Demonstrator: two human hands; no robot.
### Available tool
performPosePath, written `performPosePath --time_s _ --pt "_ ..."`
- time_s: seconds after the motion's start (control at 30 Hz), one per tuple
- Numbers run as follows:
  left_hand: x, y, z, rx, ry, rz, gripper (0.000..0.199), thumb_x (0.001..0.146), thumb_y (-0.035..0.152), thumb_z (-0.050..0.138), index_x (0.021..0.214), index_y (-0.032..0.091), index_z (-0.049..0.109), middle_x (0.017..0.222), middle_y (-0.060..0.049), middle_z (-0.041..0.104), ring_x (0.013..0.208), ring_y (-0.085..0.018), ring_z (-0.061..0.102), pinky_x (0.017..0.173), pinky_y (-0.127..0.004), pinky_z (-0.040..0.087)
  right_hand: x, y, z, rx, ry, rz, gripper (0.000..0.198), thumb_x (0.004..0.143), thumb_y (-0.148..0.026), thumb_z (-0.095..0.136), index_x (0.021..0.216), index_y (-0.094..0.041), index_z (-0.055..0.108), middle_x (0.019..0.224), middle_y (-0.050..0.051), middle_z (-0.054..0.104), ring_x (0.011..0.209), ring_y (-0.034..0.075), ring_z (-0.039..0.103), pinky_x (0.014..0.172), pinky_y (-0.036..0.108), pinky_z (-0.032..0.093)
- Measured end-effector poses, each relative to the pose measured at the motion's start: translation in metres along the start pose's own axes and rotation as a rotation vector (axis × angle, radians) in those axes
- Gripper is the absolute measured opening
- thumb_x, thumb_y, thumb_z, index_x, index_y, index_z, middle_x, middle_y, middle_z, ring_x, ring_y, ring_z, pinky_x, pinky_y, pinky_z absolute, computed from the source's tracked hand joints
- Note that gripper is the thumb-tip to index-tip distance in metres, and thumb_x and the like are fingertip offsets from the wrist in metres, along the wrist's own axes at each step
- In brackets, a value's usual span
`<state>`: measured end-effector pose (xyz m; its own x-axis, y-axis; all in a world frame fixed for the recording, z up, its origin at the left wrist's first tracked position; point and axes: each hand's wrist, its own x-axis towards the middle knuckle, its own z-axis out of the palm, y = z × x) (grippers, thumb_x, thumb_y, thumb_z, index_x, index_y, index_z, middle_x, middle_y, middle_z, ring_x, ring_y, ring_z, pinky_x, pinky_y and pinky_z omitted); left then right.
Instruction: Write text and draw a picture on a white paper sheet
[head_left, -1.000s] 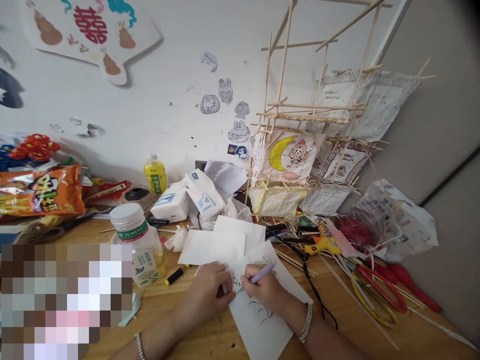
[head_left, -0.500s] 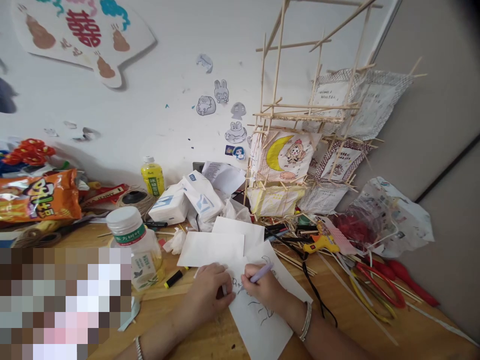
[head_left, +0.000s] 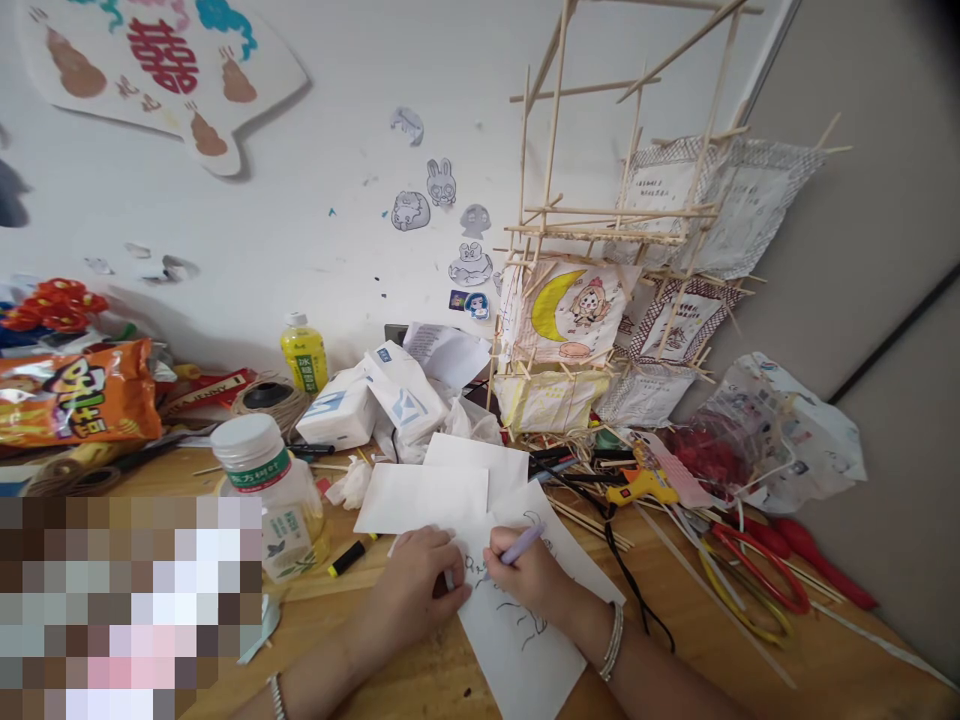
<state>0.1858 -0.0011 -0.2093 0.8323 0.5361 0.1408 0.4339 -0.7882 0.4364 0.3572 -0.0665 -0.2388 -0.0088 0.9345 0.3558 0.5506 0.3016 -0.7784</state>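
Right hand [head_left: 529, 578]: grasping slender lavender pen [head_left: 523, 543] over dark-lined white paper sheet [head_left: 527, 678]. Left hand [head_left: 422, 575]: at sheet's edge; grip unclear.

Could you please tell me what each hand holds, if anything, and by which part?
The right hand grips the lavender pen near its lower end. Something pale shows within the curl of the left hand; whether it is held, I cannot tell.

Soft light, dark upper-right corner

The head camera looks forward (and down) over the table [head_left: 420, 680].
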Motion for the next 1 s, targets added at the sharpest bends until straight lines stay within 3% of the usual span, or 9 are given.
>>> performPosePath --time_s 0.53,1.0 --pt "0.0 0.002 -0.002 -0.006 -0.005 -0.007 0.007 0.071 0.018 0.059 0.066 0.02 0.054 0.075 0.001 0.056 0.081 -0.018 0.05 0.071 -0.029 0.032 -0.002 0.0 0.001 -0.019 0.022 0.051 0.031 0.073 -0.01 0.044 0.055 -0.021 0.021 0.051 -0.007 0.022 0.048 0.008 0.026 0.046 0.023 0.02" --pt "0.0 0.003 -0.003 0.012 -0.014 -0.003 0.005 0.071 0.019 0.058 0.067 0.02 0.055 0.073 0.001 0.056 0.079 -0.018 0.05 0.07 -0.029 0.033 -0.001 -0.011 -0.003 0.01 -0.055 -0.018 0.031 0.075 -0.014 0.049 0.053 -0.02 0.027 0.049 -0.007 0.029 0.047 0.008 0.032 0.046 0.021 0.025"
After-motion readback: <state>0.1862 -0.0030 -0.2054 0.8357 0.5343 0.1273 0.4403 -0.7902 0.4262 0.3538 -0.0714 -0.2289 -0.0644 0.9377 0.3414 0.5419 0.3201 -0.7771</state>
